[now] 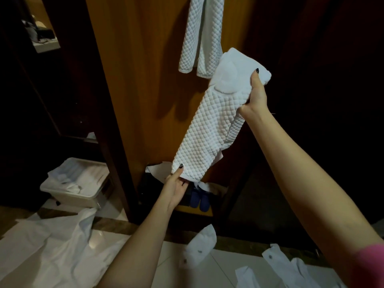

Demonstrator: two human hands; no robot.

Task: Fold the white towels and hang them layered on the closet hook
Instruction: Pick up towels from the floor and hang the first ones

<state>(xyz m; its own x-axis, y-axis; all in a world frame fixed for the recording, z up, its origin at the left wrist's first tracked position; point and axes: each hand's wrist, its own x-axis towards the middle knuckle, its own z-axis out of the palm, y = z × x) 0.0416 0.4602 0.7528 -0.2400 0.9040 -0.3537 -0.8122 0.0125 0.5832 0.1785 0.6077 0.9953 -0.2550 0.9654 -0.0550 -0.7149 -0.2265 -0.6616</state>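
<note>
One bin: pale plastic, far left on the floor, white linen heaped inside.
Floor cloths: white garments strewn over the tiles.
Closet panel: orange-brown wood, upright.
Left grip: pinches the held towel's lower corner.
Blue slippers: a pair low in the closet, just beyond my left grip.
Hung towel: white, quilted, draped high against the panel.
Held towel: white, quilted, folded long, slanting in the air between both grips, its top near the hung towel's hem.
Right grip: clenched round the held towel's upper end.
</note>
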